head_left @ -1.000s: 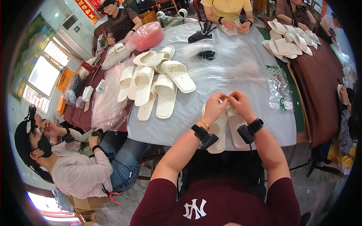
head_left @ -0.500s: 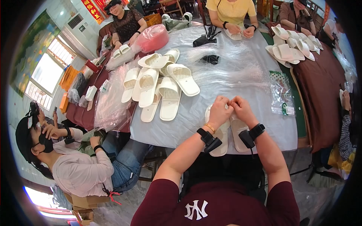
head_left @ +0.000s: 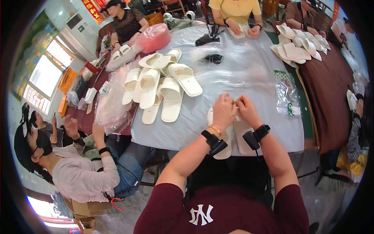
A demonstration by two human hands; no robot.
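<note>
A pair of white slippers lies in front of me at the table's near edge, the left slipper (head_left: 225,149) and the right slipper (head_left: 242,136) side by side with soles toward me. Above their toe ends, my left hand (head_left: 224,111) and my right hand (head_left: 248,111) meet with bent fingers pinched close together. Whatever sits between the fingertips is too small to make out. The slippers' upper straps are mostly covered by my hands. To the left lies a heap of white slippers (head_left: 171,102), stacked loosely over each other.
Thin clear strands (head_left: 245,72) spread over the plastic-covered table (head_left: 187,134). A clear packet (head_left: 287,93) lies at right, more slippers (head_left: 295,52) beyond. A pink plastic roll (head_left: 156,37) and clear bags (head_left: 113,103) are at left. Co-workers sit around, one close at my left.
My fingertips have drawn slightly apart, some left fingers lifting. The co-worker at left has lowered one hand from the mask and reached toward the table. The view has shifted slightly.
</note>
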